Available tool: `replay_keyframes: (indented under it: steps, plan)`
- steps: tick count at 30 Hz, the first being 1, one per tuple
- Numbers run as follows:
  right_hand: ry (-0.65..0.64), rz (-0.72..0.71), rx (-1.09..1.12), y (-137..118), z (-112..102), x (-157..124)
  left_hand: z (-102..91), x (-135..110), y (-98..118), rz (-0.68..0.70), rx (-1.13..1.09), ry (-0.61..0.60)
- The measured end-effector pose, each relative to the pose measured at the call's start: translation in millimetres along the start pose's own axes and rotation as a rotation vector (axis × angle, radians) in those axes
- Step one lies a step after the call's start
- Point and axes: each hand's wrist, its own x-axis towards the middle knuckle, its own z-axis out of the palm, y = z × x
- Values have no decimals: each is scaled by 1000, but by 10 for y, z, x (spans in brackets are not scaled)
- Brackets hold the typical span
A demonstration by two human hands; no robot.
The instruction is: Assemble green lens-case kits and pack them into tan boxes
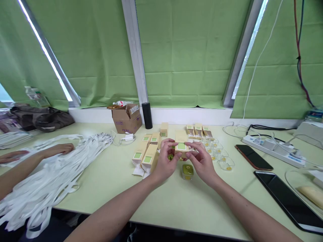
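Both my hands hold one small tan carton [181, 136] with a green label, above the middle of the table. My left hand [166, 156] grips its left side and my right hand [200, 161] its right side, fingertips along the front edge. Just below them stands a small square container [187, 171] with a green lid. Left of my left hand lie several similar cartons [149, 159], the nearest ones with their white flaps open. To the right are several clear little containers [222, 156] with yellow spots. Something green behind my left fingers is mostly hidden.
Three open cartons [198, 131] and a single carton [164, 129] are farther back. A brown cardboard box [126, 118] and a black cylinder [146, 116] stand by the window. Phones [253, 157] and a power strip [275, 151] lie right. At left, another person's hand [60, 149] touches white straps [63, 176].
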Motion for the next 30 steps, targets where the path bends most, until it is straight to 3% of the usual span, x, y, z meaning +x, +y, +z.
replay_keyframes:
  steps: [9,18,23,30]
  plan:
    - [-36,5,-20,-33,-12,-4,-38,-16,-13,125,232,-55]
    - [-72,-48,46,-34,34,-21,-70,-13,3,125,359,-5]
    - [-122,-172,-97,-57,-2,-52,-99,37,15,99,278,70]
    - [-265,-439,-493,-126,-61,-120,-75,104,-50,-30,-59,85]
